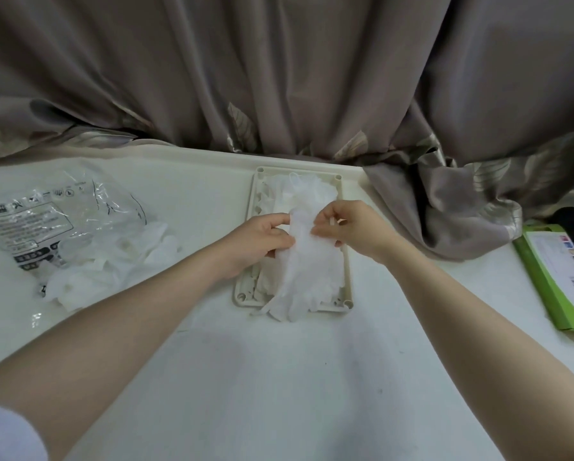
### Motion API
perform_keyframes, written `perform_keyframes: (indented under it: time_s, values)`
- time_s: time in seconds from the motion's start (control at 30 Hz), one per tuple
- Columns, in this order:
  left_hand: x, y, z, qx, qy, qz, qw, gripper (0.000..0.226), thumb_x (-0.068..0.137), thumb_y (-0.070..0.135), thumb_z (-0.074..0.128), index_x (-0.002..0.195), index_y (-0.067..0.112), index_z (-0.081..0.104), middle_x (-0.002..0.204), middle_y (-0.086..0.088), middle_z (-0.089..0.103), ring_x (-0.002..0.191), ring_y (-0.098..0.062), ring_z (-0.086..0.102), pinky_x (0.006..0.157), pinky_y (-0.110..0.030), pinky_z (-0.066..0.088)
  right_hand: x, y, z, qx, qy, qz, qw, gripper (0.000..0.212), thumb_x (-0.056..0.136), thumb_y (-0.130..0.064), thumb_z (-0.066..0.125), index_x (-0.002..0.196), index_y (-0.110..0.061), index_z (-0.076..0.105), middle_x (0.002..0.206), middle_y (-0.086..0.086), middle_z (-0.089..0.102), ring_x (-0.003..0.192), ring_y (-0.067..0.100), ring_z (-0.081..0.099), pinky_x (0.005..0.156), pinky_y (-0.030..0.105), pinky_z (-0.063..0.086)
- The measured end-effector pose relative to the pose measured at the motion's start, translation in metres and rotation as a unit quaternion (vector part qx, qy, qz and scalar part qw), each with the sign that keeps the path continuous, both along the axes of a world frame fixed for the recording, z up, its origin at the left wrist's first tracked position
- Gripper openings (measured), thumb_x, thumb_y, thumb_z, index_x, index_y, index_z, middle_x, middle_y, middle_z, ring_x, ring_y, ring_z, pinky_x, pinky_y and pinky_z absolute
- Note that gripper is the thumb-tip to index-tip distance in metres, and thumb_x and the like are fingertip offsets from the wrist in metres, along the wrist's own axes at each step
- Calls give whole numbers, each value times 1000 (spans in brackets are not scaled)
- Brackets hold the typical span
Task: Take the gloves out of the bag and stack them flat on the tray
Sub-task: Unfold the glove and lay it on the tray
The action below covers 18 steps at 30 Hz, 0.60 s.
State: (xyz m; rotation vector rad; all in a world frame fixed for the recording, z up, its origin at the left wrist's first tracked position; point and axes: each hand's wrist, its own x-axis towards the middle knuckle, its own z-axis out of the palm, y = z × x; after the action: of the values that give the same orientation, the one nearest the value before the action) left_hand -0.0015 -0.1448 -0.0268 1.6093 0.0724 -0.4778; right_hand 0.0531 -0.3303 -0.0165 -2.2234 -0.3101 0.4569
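While over the tray (247, 207), both left hand (258, 237) and right hand (352, 227) fingers pinching one glove (307, 261).

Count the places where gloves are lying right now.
2. One pile spills from the clear plastic bag at the table's left; one stack lies on the beige tray, where both hands pinch the top glove. Single gloves cannot be counted; they overlap.
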Motion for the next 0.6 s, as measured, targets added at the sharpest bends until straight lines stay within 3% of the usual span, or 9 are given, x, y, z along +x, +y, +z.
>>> perform_keyframes:
  time_s: [0.1,0.17,0.33,0.47,0.6]
  values:
    - [3,4,-3,-25,14,-6,1000,37,92,0,50,117,26,58,67,8,65,65,-3,61,62,-12,47,6,-7,1,-38,-2,49,998,20,75,-20,80,90,-18,68,70,-5,52,59,10,50,62,19,42]
    - [3,5,-5,-39,15,-20,999,41,92,-1,48,120,29,55,68,10,66,68,-3,63,64,-13,48,9,-10,5,-72,-15,68,995,22,72,-24,82,88,-22,67,71,-7,51,57,5,47,57,13,38]
    - [2,9,-9,-53,4,-33,998,42,95,3,46,116,38,55,69,10,62,71,-4,61,67,-13,47,12,-22,11,-118,-11,79,990,25,71,-28,82,75,-33,58,76,-3,62,64,9,57,60,30,48]
    - [0,12,-10,-13,-2,-29,1000,27,96,6,46,111,25,59,90,1,65,80,-7,62,70,-14,47,9,-27,9,16,-21,36,999,10,84,-13,70,74,-12,67,69,-2,67,61,2,58,66,25,49]
    - [-6,10,-10,-2,-11,-43,999,17,96,6,46,89,14,60,74,7,64,69,-6,59,72,-17,47,1,-28,14,211,101,-46,971,17,92,-13,59,78,-10,69,81,-2,70,79,7,63,78,24,51]
